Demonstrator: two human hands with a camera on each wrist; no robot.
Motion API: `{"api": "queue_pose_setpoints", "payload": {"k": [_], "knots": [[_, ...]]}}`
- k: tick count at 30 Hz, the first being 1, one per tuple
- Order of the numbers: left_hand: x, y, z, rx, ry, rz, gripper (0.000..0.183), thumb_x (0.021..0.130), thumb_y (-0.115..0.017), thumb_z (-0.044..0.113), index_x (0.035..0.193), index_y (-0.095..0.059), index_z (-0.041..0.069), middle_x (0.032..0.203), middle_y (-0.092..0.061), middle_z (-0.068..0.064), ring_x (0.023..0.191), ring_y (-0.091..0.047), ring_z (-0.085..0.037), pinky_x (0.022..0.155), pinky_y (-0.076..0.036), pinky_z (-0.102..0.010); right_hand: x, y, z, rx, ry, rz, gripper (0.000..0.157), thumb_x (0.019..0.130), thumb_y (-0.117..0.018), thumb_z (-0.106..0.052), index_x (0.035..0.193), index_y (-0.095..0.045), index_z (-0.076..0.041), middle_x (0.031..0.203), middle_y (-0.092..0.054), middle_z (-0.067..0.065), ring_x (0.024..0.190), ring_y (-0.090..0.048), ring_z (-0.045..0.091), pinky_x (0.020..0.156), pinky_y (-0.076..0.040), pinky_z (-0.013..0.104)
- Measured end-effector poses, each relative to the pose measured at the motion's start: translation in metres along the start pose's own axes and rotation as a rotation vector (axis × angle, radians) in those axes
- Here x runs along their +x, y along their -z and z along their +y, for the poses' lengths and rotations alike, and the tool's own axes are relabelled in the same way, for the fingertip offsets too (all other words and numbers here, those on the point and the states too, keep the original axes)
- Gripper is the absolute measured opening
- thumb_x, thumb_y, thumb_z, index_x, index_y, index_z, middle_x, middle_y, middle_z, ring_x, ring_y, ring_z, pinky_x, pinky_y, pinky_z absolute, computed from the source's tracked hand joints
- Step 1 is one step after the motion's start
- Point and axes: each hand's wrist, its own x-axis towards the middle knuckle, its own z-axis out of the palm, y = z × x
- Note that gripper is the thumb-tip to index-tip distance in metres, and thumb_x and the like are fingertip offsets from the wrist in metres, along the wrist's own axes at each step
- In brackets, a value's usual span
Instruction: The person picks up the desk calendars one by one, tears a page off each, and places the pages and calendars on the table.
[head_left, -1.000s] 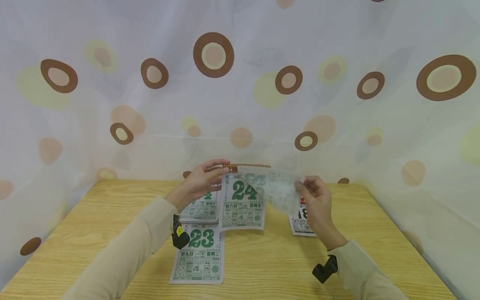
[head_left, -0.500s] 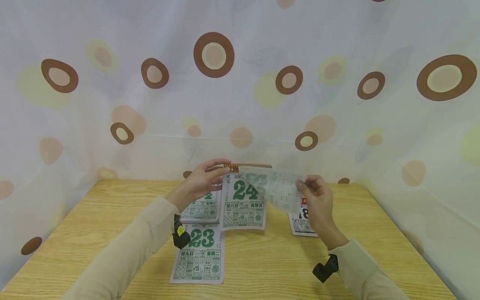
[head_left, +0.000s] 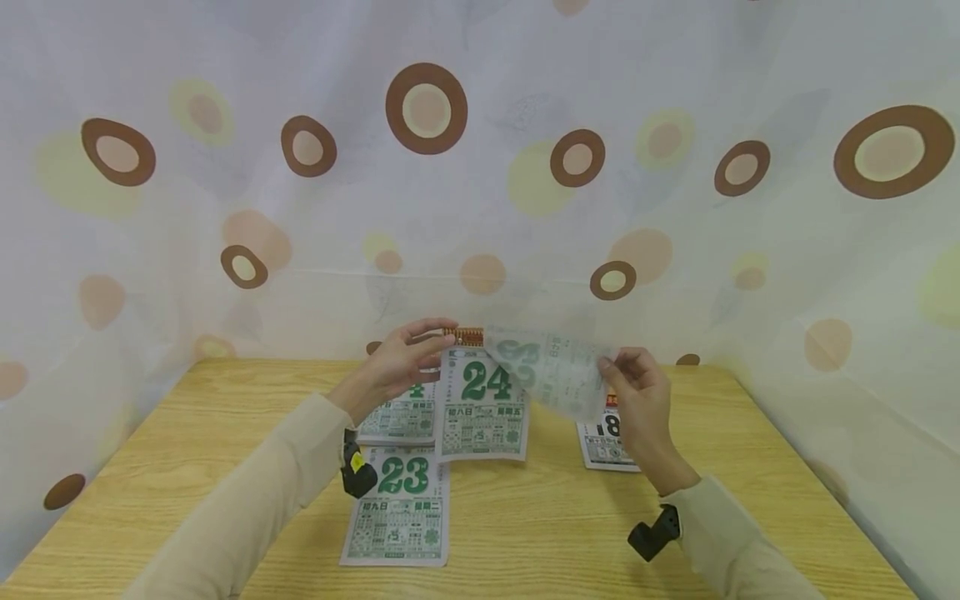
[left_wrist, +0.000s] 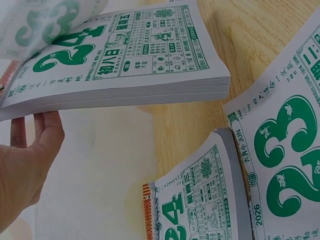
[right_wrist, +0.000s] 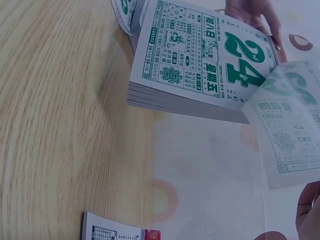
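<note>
In the head view, my left hand (head_left: 397, 367) holds a thick tear-off calendar (head_left: 480, 417) by its upper left corner. The calendar is raised off the table, its top page printed with a green 24. My right hand (head_left: 641, 404) pinches the end of a thin calendar page (head_left: 562, 371), lifted and pulled to the right. Reversed green print shows through this page. Its other end lies over the calendar's top right, and whether it is still attached there cannot be made out. The left wrist view shows the left-hand fingers (left_wrist: 47, 132) under the calendar.
Another calendar pad (head_left: 401, 421), also showing 24, lies behind the left wrist. Nearer on the wooden table (head_left: 540, 533) is a page or pad with a green 23 (head_left: 393, 521). A smaller calendar showing 18 (head_left: 603, 450) lies at the right, partly behind the right hand.
My right hand has moved slightly right and up, stretching the page further off the calendar and uncovering more of the 24. The left hand stays almost in place.
</note>
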Motion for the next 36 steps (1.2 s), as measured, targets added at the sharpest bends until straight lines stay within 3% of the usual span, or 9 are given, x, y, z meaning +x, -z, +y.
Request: {"api": "queue_pose_setpoints", "payload": {"k": [12, 17, 28, 36], "knots": [[-0.0001, -0.0021, 0.0006, -0.003, 0.000, -0.007, 0.030, 0.090, -0.058, 0.017, 0.120, -0.054, 0.017, 0.114, -0.057, -0.005, 0.087, -0.059, -0.018, 0.071, -0.051, -0.029, 0.0020, 0.0005, -0.0002, -0.023, -0.032, 0.027, 0.007, 0.086, -0.058, 0.001, 0.088, -0.054, -0.004, 0.090, -0.058, -0.002, 0.083, -0.059, 0.010, 0.073, -0.051, 0.016], [-0.0009, -0.0030, 0.0013, -0.007, 0.001, -0.004, 0.029, 0.090, -0.057, 0.017, 0.120, -0.054, 0.017, 0.114, -0.058, -0.005, 0.087, -0.059, -0.017, 0.072, -0.052, -0.030, 0.0017, 0.0007, -0.0007, -0.031, -0.045, 0.031, 0.008, 0.087, -0.059, -0.002, 0.092, -0.053, 0.000, 0.090, -0.057, -0.001, 0.085, -0.059, 0.011, 0.075, -0.051, 0.017], [0.0000, -0.0033, 0.0010, 0.001, -0.003, 0.002, 0.034, 0.090, -0.059, 0.019, 0.123, -0.052, 0.016, 0.121, -0.055, -0.008, 0.091, -0.061, -0.017, 0.076, -0.052, -0.032, 0.0013, 0.0011, -0.0011, 0.000, -0.036, 0.038, 0.006, 0.087, -0.058, -0.001, 0.087, -0.055, -0.006, 0.091, -0.058, -0.001, 0.085, -0.059, 0.011, 0.075, -0.051, 0.017], [-0.0018, 0.0022, 0.0016, 0.027, -0.014, 0.032, 0.034, 0.090, -0.057, 0.019, 0.123, -0.052, 0.017, 0.124, -0.053, -0.010, 0.098, -0.060, -0.019, 0.083, -0.049, -0.038, 0.0051, 0.0087, -0.0022, -0.020, -0.005, 0.070, 0.008, 0.087, -0.058, -0.002, 0.092, -0.053, 0.002, 0.090, -0.056, -0.001, 0.082, -0.058, 0.010, 0.070, -0.051, 0.015]]}}
